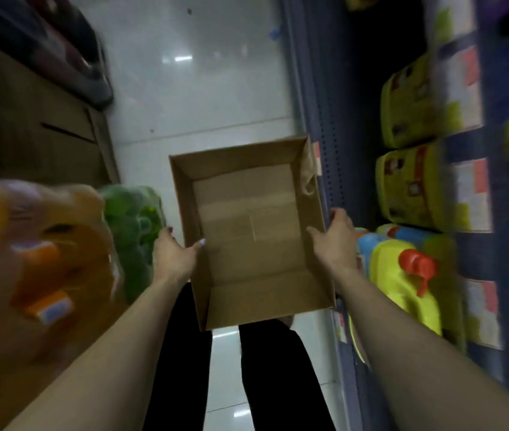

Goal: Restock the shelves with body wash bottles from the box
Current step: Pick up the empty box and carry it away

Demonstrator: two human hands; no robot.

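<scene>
An open brown cardboard box [248,213] is held above the floor in front of me, and nothing shows inside it. My left hand [174,255] grips its left wall, thumb hooked over the rim. My right hand [335,236] grips its right wall the same way. To the right stands a blue shelf unit [331,126] with yellow-green bottles [408,185] on two levels and a yellow bottle with a red cap [402,275] on a lower level. The whole view is blurred.
Brown cartons [35,119] are stacked at the left. Shrink-wrapped packs of orange bottles [38,262] and green bottles [135,222] lie at lower left. The glossy white tile floor [197,82] runs ahead between them. My dark-trousered legs [181,353] are below the box.
</scene>
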